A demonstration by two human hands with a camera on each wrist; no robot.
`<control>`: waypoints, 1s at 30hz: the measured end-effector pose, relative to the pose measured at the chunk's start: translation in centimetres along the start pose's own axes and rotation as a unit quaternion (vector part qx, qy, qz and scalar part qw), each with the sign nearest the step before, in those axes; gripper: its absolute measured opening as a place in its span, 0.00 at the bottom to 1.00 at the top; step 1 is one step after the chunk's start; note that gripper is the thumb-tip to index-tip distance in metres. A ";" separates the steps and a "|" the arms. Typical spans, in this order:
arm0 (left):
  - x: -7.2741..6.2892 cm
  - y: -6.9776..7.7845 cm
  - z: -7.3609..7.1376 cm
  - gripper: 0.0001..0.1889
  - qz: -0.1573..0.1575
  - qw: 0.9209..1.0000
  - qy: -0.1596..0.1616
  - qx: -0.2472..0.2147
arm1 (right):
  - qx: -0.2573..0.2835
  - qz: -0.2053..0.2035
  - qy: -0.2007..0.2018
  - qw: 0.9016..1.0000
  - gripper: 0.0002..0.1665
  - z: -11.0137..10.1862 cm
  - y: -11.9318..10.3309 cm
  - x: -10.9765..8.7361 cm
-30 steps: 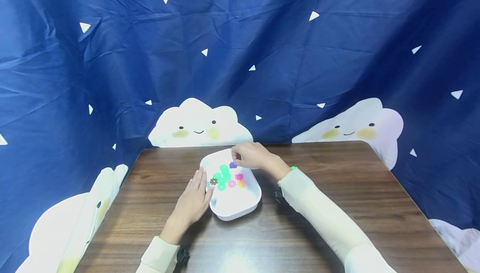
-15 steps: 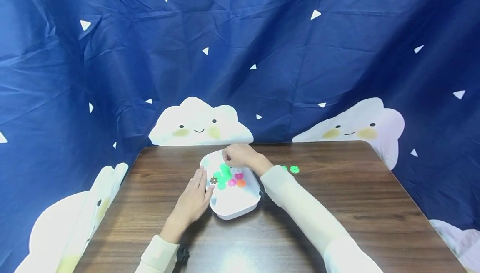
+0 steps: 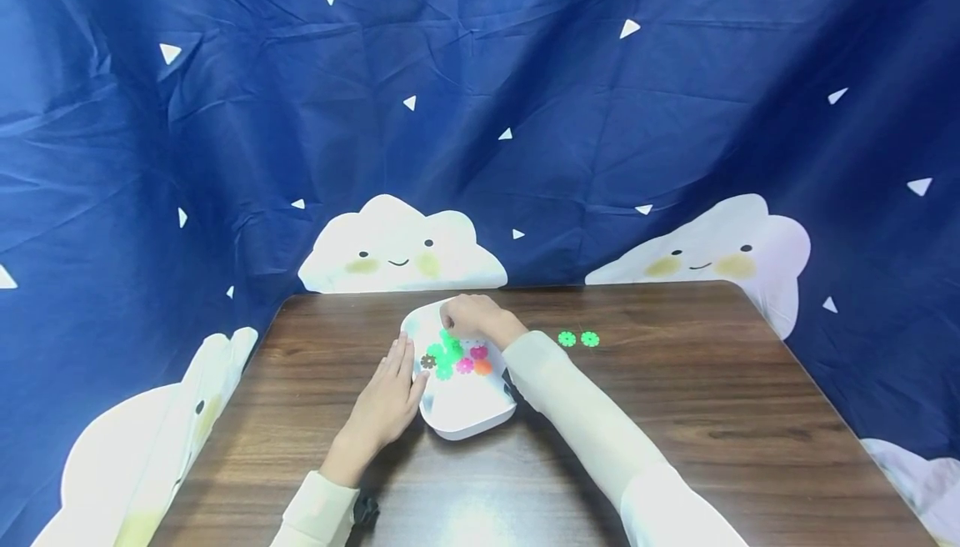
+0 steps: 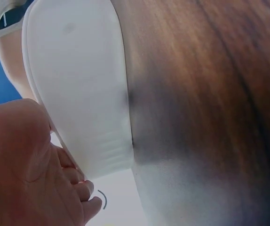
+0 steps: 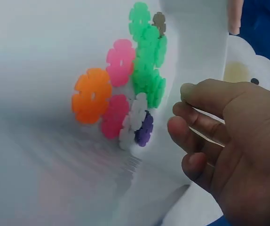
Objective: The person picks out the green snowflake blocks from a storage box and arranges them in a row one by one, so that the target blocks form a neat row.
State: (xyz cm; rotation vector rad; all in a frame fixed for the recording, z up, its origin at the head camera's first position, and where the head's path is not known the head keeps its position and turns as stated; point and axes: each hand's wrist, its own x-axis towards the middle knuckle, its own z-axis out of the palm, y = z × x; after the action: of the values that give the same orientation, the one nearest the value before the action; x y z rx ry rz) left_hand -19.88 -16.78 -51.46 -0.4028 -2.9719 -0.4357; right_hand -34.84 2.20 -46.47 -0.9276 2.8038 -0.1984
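Observation:
A white tray (image 3: 465, 414) holds several flower-shaped plastic discs. My left hand (image 3: 384, 397) rests along its left rim with the fingers straight; in the left wrist view this hand (image 4: 27, 165) lies against the tray wall (image 4: 83, 80). Over the far part of the tray is my right hand (image 3: 477, 316), beside the cluster of green discs (image 3: 447, 355). From the right wrist, the right hand (image 5: 234, 141) shows loosely bent fingers with nothing between them. Nearest to its fingertips are green discs (image 5: 146, 75), a purple disc (image 5: 145, 129) and white discs (image 5: 136, 115).
Orange (image 3: 483, 367), pink (image 3: 465, 365), magenta (image 3: 478, 353) and brown (image 3: 427, 361) discs also lie in the tray. Two green discs (image 3: 578, 338) lie side by side on the wooden table (image 3: 675, 380), right of the tray. A blue cloud-patterned curtain (image 3: 555, 155) hangs behind.
My right hand has moved left and slightly nearer over the tray, away from where the purple disc showed. Its sleeve now uncovers two green discs on the table. My left hand stays put.

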 end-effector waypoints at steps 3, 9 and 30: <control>0.0 0.1 -0.1 0.37 -0.001 1.000 0.000 0.001 | -0.003 0.002 -0.009 1.000 0.09 0.2 0.0 0.2; 0.0 0.0 -0.1 0.37 -0.002 1.000 0.004 -0.002 | 0.009 0.010 -0.037 0.999 0.18 0.5 -0.4 0.4; 0.0 0.0 0.0 0.37 0.000 1.000 0.006 -0.002 | -0.006 0.004 -0.058 0.998 0.09 0.3 -0.8 0.1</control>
State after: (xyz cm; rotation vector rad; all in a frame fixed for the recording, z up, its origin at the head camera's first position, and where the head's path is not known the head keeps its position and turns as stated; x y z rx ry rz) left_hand -19.83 -16.76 -51.41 -0.4002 -2.9605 -0.4414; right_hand -34.39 1.46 -46.67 -0.9012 2.7050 -0.1234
